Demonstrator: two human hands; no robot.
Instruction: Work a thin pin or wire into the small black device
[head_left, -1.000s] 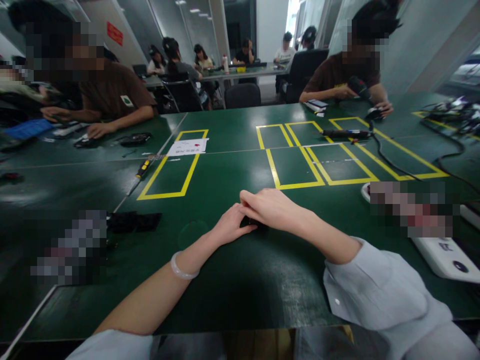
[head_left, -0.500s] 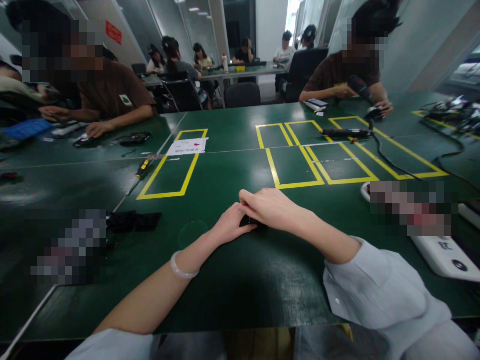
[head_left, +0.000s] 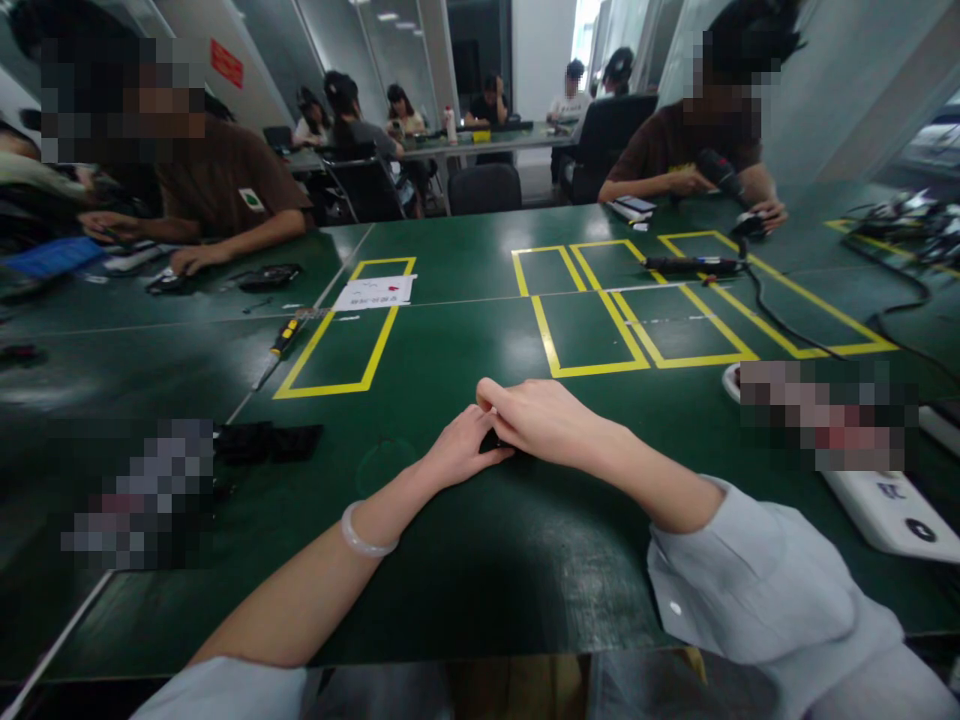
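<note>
Both my hands meet on the green table [head_left: 465, 560] near its middle. My left hand [head_left: 461, 450] lies with curled fingers against a small dark object [head_left: 491, 441], most of which is hidden. My right hand [head_left: 544, 418] is cupped over the same object from the right, fingers bent down onto it. A pale bracelet [head_left: 364, 535] circles my left wrist. What the dark object is I cannot make out.
Yellow taped rectangles [head_left: 585, 330] mark the table ahead. A white paper [head_left: 375, 292] and a yellow-black screwdriver [head_left: 286, 337] lie left. A dark flat item [head_left: 270, 442] sits left of my hands. A white device [head_left: 892, 515] is at right. A black tool with cable [head_left: 690, 266] lies far right. Other people sit around.
</note>
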